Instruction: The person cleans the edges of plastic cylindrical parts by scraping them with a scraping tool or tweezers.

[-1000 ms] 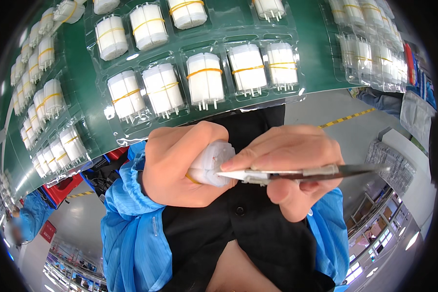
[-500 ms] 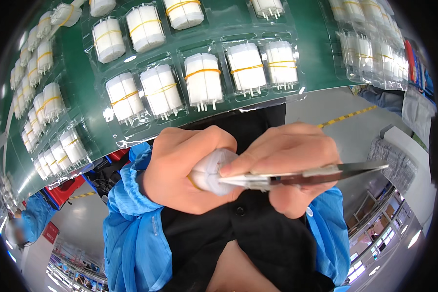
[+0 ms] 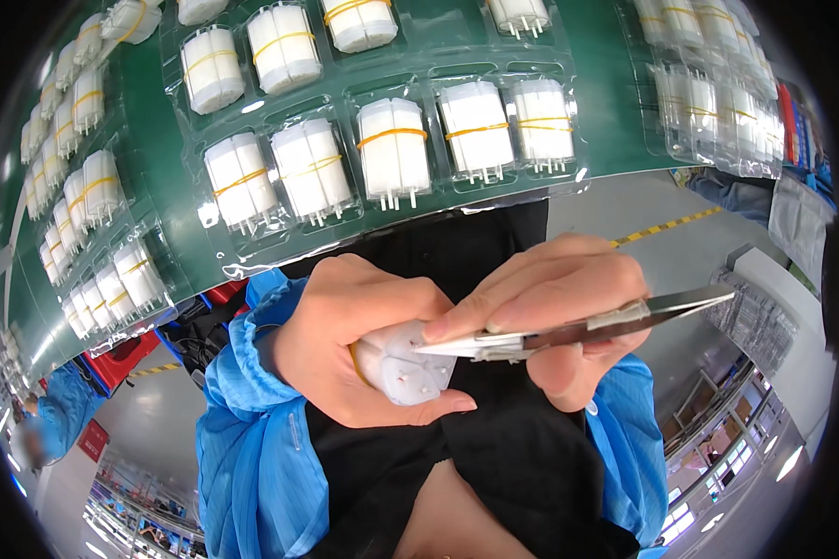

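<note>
In my left hand (image 3: 345, 321) is a bundle of white cylinders (image 3: 410, 373), with fingers wrapped round its sides and an orange rubber band partly hidden by them. The bundle's round, pale end, with several small pins, faces up toward the right. My right hand (image 3: 569, 289) closes on a long silver metal tool that looks like tweezers (image 3: 615, 335). Its narrow tip lies at the upper edge of the bundle's end, by the fingertips. Both hands are held in front of my body, just off the near edge of the green table (image 3: 615, 140).
A clear plastic tray (image 3: 298, 233) at the table's near edge holds several similar banded white bundles (image 3: 391, 154). More loaded trays stand at left (image 3: 93, 196) and right (image 3: 718, 102). A red bin (image 3: 121, 363) is below the table at left; a co-worker's blue sleeve (image 3: 70, 405) shows beyond.
My left hand has tilted the bundle so its pinned end shows more fully, and the left thumb now sticks out below it. The right hand and tweezers have shifted only slightly.
</note>
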Available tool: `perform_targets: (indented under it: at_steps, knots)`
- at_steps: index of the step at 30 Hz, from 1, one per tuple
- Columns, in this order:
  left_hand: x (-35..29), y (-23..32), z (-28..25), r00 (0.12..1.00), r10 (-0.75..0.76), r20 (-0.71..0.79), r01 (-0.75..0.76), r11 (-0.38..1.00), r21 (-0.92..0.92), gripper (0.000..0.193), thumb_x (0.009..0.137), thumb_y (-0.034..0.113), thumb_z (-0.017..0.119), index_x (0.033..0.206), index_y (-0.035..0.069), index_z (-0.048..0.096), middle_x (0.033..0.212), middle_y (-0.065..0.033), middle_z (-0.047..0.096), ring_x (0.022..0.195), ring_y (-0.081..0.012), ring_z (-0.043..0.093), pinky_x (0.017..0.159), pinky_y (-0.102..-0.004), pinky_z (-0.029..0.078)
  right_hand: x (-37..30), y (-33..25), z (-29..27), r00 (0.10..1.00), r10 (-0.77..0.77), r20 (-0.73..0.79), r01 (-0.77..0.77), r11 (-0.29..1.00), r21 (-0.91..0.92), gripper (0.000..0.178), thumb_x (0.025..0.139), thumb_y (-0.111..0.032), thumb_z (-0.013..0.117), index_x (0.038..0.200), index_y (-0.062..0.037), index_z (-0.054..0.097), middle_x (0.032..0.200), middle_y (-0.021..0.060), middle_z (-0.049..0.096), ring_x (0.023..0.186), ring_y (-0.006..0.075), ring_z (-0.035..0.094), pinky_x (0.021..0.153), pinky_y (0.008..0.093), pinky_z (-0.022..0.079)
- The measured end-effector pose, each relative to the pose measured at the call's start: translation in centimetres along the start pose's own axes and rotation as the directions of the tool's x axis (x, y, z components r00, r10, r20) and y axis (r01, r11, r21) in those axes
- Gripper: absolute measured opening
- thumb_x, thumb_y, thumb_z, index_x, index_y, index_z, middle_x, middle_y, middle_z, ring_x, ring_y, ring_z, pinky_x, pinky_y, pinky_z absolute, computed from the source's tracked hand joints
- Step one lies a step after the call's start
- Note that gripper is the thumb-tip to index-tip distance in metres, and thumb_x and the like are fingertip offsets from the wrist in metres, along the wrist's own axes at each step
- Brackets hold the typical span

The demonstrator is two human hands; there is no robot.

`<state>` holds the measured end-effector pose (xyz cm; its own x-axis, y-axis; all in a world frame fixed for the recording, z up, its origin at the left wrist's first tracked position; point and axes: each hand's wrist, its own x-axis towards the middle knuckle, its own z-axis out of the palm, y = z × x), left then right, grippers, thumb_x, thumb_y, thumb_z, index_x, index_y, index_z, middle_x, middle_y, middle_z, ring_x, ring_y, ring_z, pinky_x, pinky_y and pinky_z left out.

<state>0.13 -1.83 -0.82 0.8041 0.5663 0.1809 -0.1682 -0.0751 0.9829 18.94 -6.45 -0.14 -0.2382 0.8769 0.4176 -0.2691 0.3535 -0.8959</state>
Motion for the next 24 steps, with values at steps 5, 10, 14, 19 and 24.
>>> perform_targets:
  at_steps: [5,10,14,19,24]
  knots:
    - [0.3,-0.1,-0.2,0.999,0.019,0.03,-0.019,1.0,-0.002,0.031,0.061,0.013,0.08,0.078,0.003,0.057,0.061,-0.0076,0.055,0.049,-0.0264,0.056,0.042,-0.0289,0.04,0.1,-0.4,-0.1,0.995,-0.085,0.052,0.093,0.977,-0.193,0.039,0.079,-0.023,0.071,0.1,0.0055,0.054,0.085,0.0244,0.066,0.067,0.03,0.066,0.06,0.033,0.055]
    - [0.3,0.3,-0.1,0.998,-0.058,-0.022,0.059,0.997,0.05,0.033,0.06,0.013,0.08,0.082,0.001,0.058,0.066,-0.0091,0.059,0.054,-0.0247,0.06,0.047,-0.0281,0.045,-0.6,-0.4,0.4,0.996,0.083,-0.036,-0.087,0.985,-0.149,0.034,0.077,-0.014,0.071,0.096,0.01,0.058,0.085,0.0288,0.063,0.069,0.0326,0.066,0.059,0.0377,0.055]
    - [0.2,0.5,-0.9,0.995,0.043,-0.088,-0.037,0.998,0.059,0.045,0.057,0.017,0.083,0.091,-0.001,0.058,0.071,-0.0087,0.063,0.057,-0.0208,0.062,0.048,-0.0264,0.046,0.7,-0.6,-0.2,0.998,-0.036,-0.045,0.035,0.999,-0.008,0.042,0.091,-0.033,0.052,0.097,0.0086,0.046,0.075,0.0249,0.06,0.07,0.0317,0.067,0.052,0.0361,0.057]
    - [0.2,-0.3,-0.3,0.972,0.163,-0.168,-0.143,0.982,0.126,0.053,0.055,0.02,0.088,0.091,-0.001,0.056,0.072,-0.0103,0.063,0.056,-0.0197,0.062,0.046,-0.0244,0.046,0.1,-0.6,0.7,0.979,-0.077,-0.187,0.068,0.996,-0.051,0.042,0.091,-0.032,0.052,0.096,0.0083,0.045,0.075,0.0242,0.059,0.069,0.0322,0.067,0.05,0.0347,0.057]
    - [-0.6,-0.4,1.2,0.938,0.048,-0.343,-0.043,0.999,0.024,0.054,0.055,0.021,0.088,0.089,0.0,0.052,0.069,-0.008,0.062,0.051,-0.0174,0.06,0.045,-0.023,0.043,-0.3,-0.8,0.8,0.995,-0.002,-0.104,0.012,0.996,0.092,0.041,0.089,-0.025,0.058,0.101,0.0122,0.046,0.082,0.0306,0.06,0.07,0.0342,0.066,0.055,0.0368,0.057]
